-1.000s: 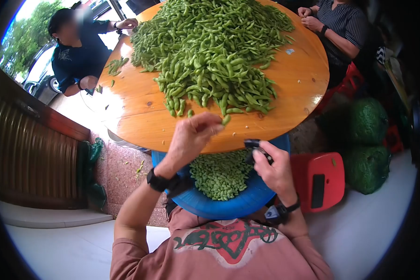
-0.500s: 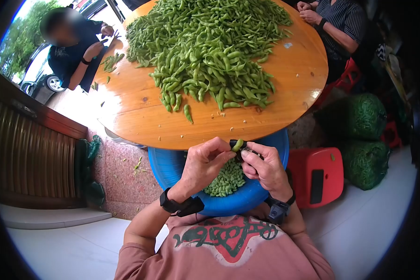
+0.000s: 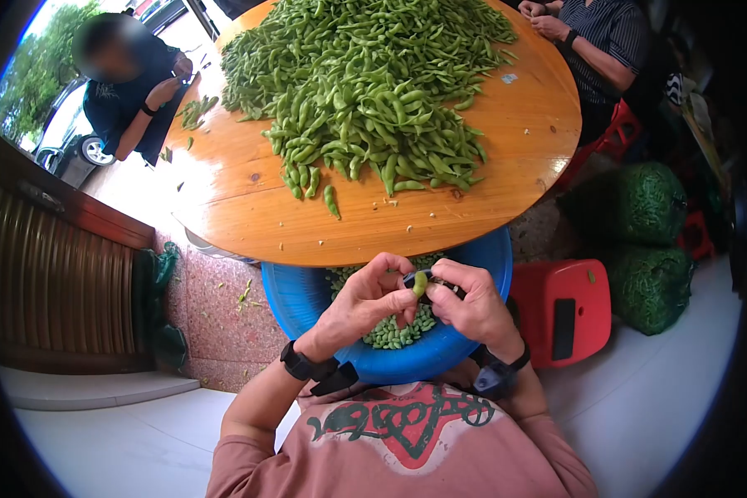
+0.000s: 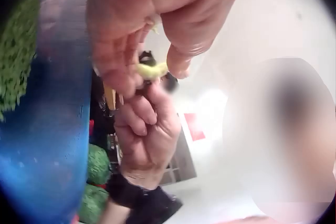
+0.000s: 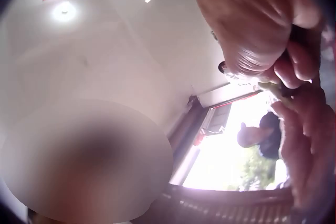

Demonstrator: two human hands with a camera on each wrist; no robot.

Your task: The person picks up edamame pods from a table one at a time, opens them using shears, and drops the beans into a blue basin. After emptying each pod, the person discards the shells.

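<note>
Over the blue basin (image 3: pixel 286 290), my left hand (image 3: pixel 358 303) pinches a green soybean pod (image 3: pixel 420 284) between thumb and fingers. My right hand (image 3: pixel 476 309) meets it from the other side, gripping a small black tool (image 3: pixel 451 288) right at the pod; its exact kind cannot be told. In the left wrist view the curved pod (image 4: pixel 152 70) spans the left fingertips, with the right hand (image 4: pixel 147 129) close below. Shelled green beans (image 3: pixel 397 330) lie in the basin under both hands, which partly hide them.
A large heap of pods (image 3: pixel 373 108) covers much of the wooden table (image 3: pixel 515 183); one loose pod (image 3: pixel 331 202) lies nearer me. A red stool (image 3: pixel 585 299) and green net sacks (image 3: pixel 647 286) stand at right. One person (image 3: pixel 120 100) sits left, another (image 3: pixel 602 41) right.
My left hand has brought the pod from the table's front edge down to the right hand's tool. Both hands then sank slightly over the basin. The person at left has drawn their hands together.
</note>
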